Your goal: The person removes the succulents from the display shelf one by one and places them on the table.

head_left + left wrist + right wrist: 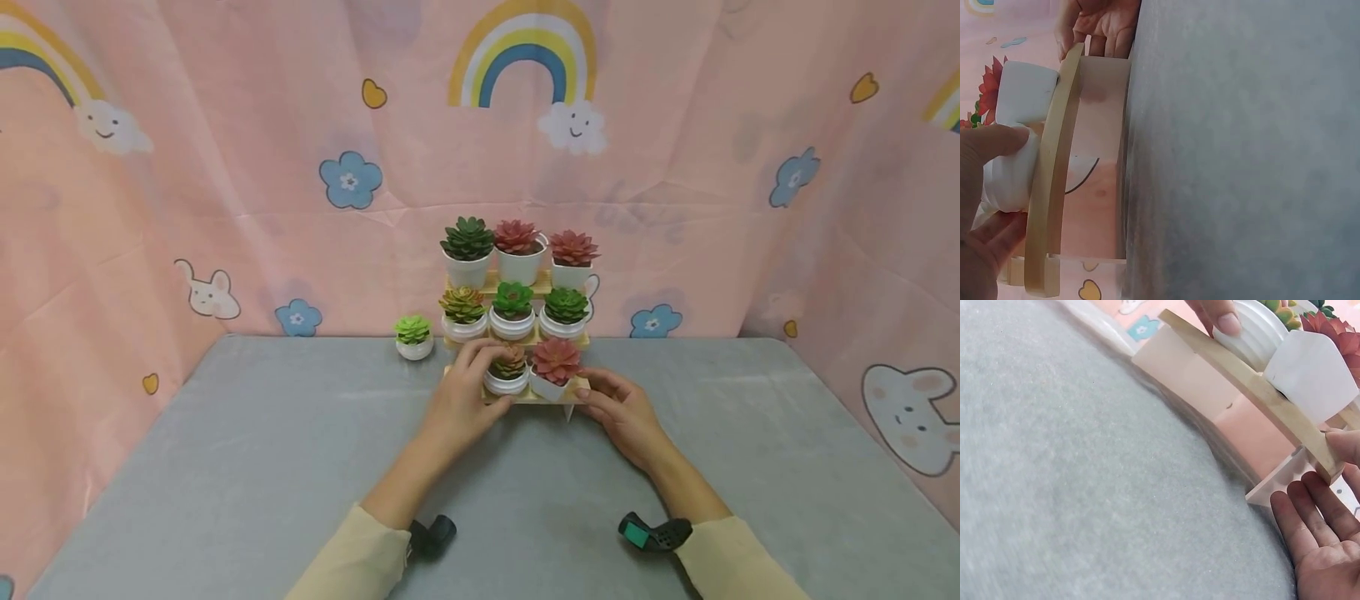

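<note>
A three-tier wooden stand (pixel 525 397) of potted succulents stands at the back of the grey table. My left hand (pixel 471 372) grips a round ribbed white pot (pixel 506 382) holding a brown-green succulent on the lowest shelf. In the left wrist view the thumb (pixel 994 142) and fingers lie on either side of that pot (pixel 1015 178). My right hand (pixel 609 397) holds the right end of the lowest shelf (pixel 1272 403), its thumb (pixel 1344 445) on the shelf's end. An angular white pot (pixel 1316 374) with a red succulent (pixel 556 358) stands between the hands.
A lone light-green succulent in a white pot (pixel 413 337) sits on the table left of the stand. Pink patterned cloth (pixel 225 167) walls the back and both sides. Grey table surface (pixel 300 467) stretches in front of the stand.
</note>
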{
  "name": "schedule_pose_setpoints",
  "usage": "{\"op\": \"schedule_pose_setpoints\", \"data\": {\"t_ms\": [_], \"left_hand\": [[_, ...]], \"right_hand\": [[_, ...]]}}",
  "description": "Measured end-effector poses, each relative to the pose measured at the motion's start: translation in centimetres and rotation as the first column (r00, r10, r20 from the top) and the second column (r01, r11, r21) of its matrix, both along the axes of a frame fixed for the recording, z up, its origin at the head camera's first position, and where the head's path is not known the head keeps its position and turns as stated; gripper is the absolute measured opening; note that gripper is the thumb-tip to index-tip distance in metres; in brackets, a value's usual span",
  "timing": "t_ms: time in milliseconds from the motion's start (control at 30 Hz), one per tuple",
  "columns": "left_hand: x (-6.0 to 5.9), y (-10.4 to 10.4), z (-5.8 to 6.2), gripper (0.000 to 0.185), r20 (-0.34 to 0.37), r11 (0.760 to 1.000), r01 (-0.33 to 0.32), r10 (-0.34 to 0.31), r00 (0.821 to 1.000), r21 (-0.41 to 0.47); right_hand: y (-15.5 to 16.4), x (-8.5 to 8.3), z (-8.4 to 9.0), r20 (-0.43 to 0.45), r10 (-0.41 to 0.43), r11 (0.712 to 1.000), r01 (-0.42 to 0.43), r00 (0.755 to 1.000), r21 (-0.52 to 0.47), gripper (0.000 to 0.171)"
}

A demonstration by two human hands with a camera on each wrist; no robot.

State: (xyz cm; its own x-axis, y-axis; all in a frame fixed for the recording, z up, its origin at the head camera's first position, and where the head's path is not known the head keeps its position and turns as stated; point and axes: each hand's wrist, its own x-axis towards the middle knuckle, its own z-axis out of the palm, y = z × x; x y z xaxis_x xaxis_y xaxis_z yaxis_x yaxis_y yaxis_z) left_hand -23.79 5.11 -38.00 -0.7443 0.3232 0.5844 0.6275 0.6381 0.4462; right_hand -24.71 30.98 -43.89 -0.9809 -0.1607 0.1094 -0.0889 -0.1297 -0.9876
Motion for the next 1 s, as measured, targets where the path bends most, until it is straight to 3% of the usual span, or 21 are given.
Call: {"op": "schedule_pose_setpoints", "data": {"t_ms": [333, 600, 1000], "left_hand": [[0.07, 0.18, -0.14, 0.056, 0.008, 0.998, -0.038, 0.039, 0.999, -0.047], [0.15, 0.29, -0.24, 0.054, -0.003, 0.998, -0.052, 0.052, 0.999, -0.035], [-0.14, -0.28, 0.41, 0.052, 0.048, 0.999, 0.035, -0.036, 0.998, 0.030]], "right_hand": [[0.03, 0.11, -0.02, -0.012, -0.005, 1.000, 0.005, 1.000, -0.008, 0.022], [0.04, 0.20, 0.13, -0.013, -0.004, 1.000, 0.004, 1.000, -0.008, 0.022], [-0.01, 0.15, -0.06, -0.002, -0.008, 1.000, 0.008, 1.000, -0.002, 0.022]]}}
